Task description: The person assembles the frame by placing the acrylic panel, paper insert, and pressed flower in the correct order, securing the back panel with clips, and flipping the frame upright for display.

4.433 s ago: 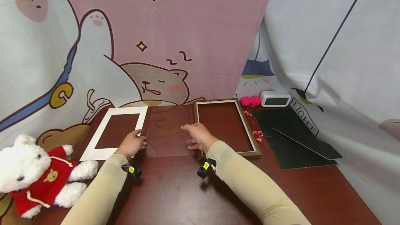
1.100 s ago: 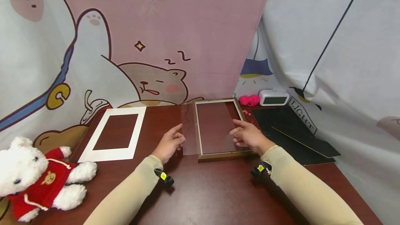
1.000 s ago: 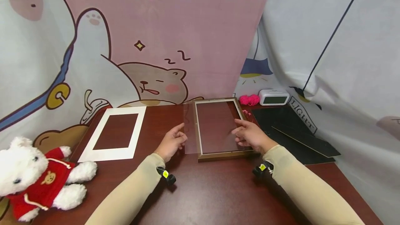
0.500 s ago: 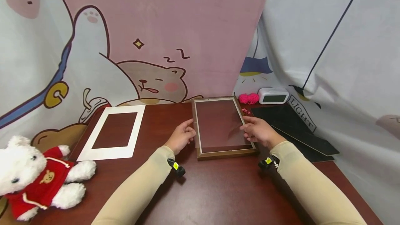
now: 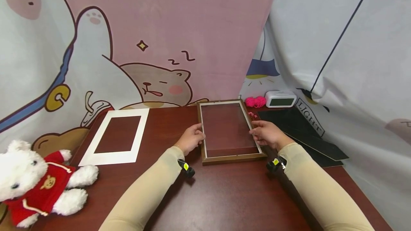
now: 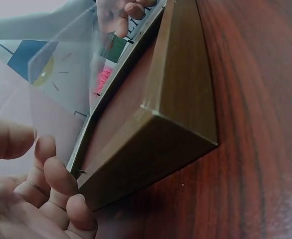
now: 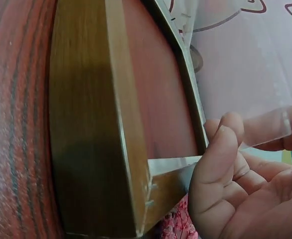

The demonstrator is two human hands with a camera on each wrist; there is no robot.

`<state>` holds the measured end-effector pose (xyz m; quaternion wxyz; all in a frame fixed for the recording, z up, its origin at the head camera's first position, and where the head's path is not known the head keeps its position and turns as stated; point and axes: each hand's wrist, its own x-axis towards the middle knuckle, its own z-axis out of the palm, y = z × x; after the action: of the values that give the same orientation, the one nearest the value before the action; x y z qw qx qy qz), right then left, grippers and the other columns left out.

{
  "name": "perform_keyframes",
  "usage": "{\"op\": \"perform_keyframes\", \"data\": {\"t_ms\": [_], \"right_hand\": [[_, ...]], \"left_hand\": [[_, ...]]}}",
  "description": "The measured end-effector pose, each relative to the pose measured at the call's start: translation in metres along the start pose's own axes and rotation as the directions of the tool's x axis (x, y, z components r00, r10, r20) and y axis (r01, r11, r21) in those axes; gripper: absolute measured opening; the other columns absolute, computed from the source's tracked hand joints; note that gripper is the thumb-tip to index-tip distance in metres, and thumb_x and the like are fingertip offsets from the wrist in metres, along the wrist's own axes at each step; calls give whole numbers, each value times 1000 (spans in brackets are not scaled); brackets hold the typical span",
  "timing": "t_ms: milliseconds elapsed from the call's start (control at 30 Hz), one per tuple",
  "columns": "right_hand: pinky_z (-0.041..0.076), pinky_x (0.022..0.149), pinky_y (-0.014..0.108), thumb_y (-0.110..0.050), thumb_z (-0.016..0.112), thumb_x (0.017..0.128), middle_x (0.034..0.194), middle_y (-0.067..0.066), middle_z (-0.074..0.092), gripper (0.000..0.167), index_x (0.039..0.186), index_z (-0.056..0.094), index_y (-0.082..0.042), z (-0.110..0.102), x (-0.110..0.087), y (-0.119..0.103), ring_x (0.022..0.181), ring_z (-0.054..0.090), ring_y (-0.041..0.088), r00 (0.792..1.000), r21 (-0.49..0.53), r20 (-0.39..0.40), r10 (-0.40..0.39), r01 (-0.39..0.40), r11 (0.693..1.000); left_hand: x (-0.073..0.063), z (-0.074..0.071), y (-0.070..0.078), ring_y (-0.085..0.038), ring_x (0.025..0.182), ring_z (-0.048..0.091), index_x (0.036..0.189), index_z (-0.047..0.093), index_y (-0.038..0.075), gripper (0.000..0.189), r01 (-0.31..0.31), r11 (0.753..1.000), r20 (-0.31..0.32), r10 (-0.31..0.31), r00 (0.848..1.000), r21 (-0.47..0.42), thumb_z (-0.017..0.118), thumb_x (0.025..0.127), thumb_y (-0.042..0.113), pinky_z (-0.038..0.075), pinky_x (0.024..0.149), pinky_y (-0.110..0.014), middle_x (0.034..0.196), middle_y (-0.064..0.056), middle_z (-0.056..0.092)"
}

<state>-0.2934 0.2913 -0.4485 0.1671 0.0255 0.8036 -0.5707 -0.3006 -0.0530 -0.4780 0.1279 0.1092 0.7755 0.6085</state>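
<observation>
Both hands share a clear plastic sheet (image 5: pixel 226 126), held over the open back of a wooden picture frame (image 5: pixel 221 159) on the table. On its left edge, the left hand (image 5: pixel 191 139) pinches between thumb and index finger, the other fingers curled close to the frame's side. Opposite, the right hand (image 5: pixel 269 133) pinches the right edge. The left wrist view has the sheet (image 6: pixel 61 84) tilted above the frame (image 6: pixel 131 154). In the right wrist view a sheet corner (image 7: pixel 270 127) sits between thumb and finger, raised over the frame's rim.
A white mat (image 5: pixel 109 158) lies left, behind a white teddy bear (image 5: pixel 48 181) in red. Right of the frame are a black backing board (image 5: pixel 292 118) with its stand flap (image 5: pixel 314 145), pink flowers (image 5: pixel 253 115), pink yarn (image 5: pixel 255 101) and a white digital clock (image 5: pixel 280 99).
Both hands have carried the clear sheet rightward, from between the mat and the frame to over the frame. In the last half second they have shifted slightly further right.
</observation>
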Motion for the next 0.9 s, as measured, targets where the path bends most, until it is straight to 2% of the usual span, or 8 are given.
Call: {"op": "perform_keyframes", "data": {"t_ms": [167,367,433,600,700,767,900], "right_hand": [[57,71,32,-13,55,105,119,19,65,64,163,32,1,0,4,-1,80,61,16,999,-55,-30,40,-42,998],[55,69,34,-12,51,103,108,17,61,61,160,36,4,4,6,-2,79,57,19,996,-92,-65,56,-62,994],[57,69,34,-12,51,102,110,20,62,60,158,38,6,5,7,-2,82,61,20,995,-106,-82,52,-61,993],[62,77,35,-15,50,103,131,30,62,57,154,43,8,6,6,-4,101,69,27,992,-158,-118,40,-59,986],[62,77,36,-16,51,102,135,31,60,57,154,44,8,5,4,-5,103,69,29,992,-172,-123,37,-58,983],[61,75,35,-16,52,102,130,29,63,57,153,45,8,4,3,-6,99,69,27,991,-185,-130,28,-52,981],[57,68,34,-16,55,100,109,21,65,55,150,50,6,2,5,-6,85,63,22,984,-215,-176,5,-44,976]], "left_hand": [[1,0,1,-16,78,53,161,33,-6,64,3,1000,17,-3,1000,15,58,103,4,44,63,-27,89,-2,59],[3,-1,1,-16,77,54,159,35,-8,64,-6,1000,12,6,1000,29,58,101,3,46,67,-29,87,-3,62],[3,-2,1,-16,76,56,159,36,-8,64,-12,999,5,12,1000,48,59,100,2,48,69,-30,89,-6,64],[-3,-5,4,-17,78,61,159,38,-6,63,-11,992,-1,11,1000,125,62,101,4,52,75,-31,95,-11,70],[-5,-8,4,-17,82,64,159,38,-5,63,-17,985,12,15,1000,174,62,102,5,53,74,-29,99,-11,72],[-7,-10,5,-18,83,65,159,40,-5,62,-24,978,16,21,1000,209,63,102,6,52,72,-27,99,-10,72],[-10,-13,6,-20,81,67,155,46,-4,58,-40,962,-2,42,999,270,62,100,6,52,68,-28,98,-11,69]]}}
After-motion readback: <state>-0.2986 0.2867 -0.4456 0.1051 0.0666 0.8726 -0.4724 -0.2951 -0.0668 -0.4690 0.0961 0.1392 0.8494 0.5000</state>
